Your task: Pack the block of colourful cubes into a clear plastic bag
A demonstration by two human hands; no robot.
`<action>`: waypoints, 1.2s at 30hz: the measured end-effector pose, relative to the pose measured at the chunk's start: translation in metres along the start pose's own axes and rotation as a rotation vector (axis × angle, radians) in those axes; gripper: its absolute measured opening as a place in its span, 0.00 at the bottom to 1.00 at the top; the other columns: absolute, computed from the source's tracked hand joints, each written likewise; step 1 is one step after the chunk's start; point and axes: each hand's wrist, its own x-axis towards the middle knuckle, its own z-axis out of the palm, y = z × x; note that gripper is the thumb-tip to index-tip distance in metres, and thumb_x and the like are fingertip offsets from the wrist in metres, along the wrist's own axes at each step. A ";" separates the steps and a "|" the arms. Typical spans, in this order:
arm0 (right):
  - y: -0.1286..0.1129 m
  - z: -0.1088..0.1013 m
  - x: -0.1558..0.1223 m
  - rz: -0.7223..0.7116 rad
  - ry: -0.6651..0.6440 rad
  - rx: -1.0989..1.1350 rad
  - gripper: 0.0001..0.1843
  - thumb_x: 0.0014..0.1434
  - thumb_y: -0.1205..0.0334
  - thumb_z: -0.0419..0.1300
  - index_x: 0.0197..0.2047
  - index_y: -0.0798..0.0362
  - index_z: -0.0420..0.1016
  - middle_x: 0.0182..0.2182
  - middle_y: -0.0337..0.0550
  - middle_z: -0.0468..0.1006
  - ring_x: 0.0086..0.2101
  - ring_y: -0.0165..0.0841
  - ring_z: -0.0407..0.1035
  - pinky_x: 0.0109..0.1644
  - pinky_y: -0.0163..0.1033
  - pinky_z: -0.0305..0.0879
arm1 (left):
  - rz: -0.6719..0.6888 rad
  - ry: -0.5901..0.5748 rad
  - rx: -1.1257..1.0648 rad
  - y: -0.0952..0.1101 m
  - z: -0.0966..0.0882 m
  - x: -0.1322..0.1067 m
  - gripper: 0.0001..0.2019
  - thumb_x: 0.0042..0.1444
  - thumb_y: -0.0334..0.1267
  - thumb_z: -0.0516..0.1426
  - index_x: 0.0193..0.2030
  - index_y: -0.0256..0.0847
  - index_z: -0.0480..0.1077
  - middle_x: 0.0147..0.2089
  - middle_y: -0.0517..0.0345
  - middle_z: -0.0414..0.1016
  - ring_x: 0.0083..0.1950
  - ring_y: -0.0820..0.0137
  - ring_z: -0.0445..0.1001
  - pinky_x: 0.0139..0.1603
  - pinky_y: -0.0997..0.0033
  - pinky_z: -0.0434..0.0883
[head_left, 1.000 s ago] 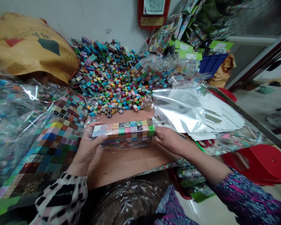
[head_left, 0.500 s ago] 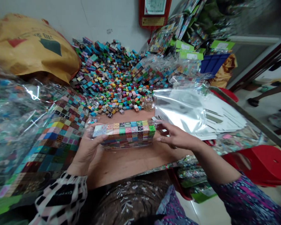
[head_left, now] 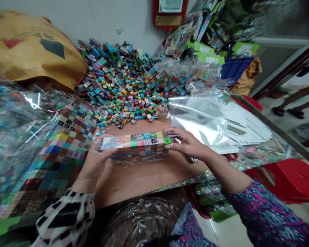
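A long block of small patterned cubes (head_left: 139, 147), wrapped in clear plastic film, lies lengthwise between my hands over a brown board (head_left: 134, 178). My left hand (head_left: 99, 161) grips its left end, thumb on the near top edge and the other fingers mostly hidden behind. At the right end, my right hand (head_left: 186, 144) is closed on the block and its film, with the thumb at the green corner cube and the fingers on the far side.
Loose cubes (head_left: 128, 96) are heaped behind the board. Bagged cube blocks (head_left: 59, 147) stand at the left, below a yellow sack (head_left: 38, 51). Clear plastic sheets (head_left: 198, 120) lie at the right. A red stool (head_left: 293, 181) stands lower right; a person's legs (head_left: 298, 103) show beyond.
My right hand has moved left onto the block's right end and closed on it. My left hand keeps its grip. In the background, a second leg of the person has come into view.
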 end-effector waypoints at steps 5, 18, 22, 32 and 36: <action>-0.005 0.001 0.002 0.032 -0.070 0.006 0.21 0.57 0.56 0.65 0.52 0.49 0.68 0.47 0.45 0.74 0.48 0.40 0.70 0.53 0.49 0.67 | 0.009 -0.035 0.002 -0.003 -0.003 0.001 0.26 0.28 0.34 0.73 0.38 0.42 0.74 0.34 0.63 0.75 0.34 0.73 0.72 0.34 0.78 0.71; -0.002 0.012 0.004 0.034 0.064 -0.050 0.24 0.52 0.53 0.68 0.50 0.47 0.70 0.47 0.45 0.75 0.49 0.43 0.68 0.53 0.52 0.65 | 0.052 -0.068 0.029 -0.008 -0.005 0.001 0.24 0.32 0.35 0.72 0.40 0.43 0.73 0.35 0.62 0.75 0.36 0.71 0.73 0.36 0.75 0.71; -0.003 0.013 0.004 0.069 0.047 -0.006 0.23 0.52 0.53 0.68 0.49 0.48 0.69 0.46 0.46 0.75 0.49 0.43 0.68 0.51 0.50 0.66 | 0.055 -0.063 0.022 -0.010 -0.006 0.001 0.24 0.32 0.35 0.72 0.40 0.43 0.74 0.35 0.61 0.75 0.35 0.71 0.73 0.35 0.75 0.71; -0.001 0.019 -0.001 0.107 0.044 0.123 0.31 0.52 0.52 0.69 0.56 0.47 0.65 0.51 0.46 0.73 0.50 0.41 0.69 0.55 0.50 0.66 | 0.042 -0.042 0.015 -0.006 -0.001 0.000 0.25 0.32 0.36 0.72 0.40 0.42 0.72 0.35 0.61 0.75 0.35 0.71 0.74 0.36 0.75 0.72; 0.009 0.021 -0.016 0.117 0.137 0.208 0.35 0.52 0.52 0.70 0.61 0.44 0.63 0.57 0.47 0.69 0.53 0.40 0.68 0.59 0.51 0.65 | 0.014 -0.020 0.019 -0.003 0.001 -0.001 0.25 0.29 0.36 0.72 0.38 0.42 0.72 0.33 0.62 0.75 0.33 0.73 0.72 0.34 0.77 0.71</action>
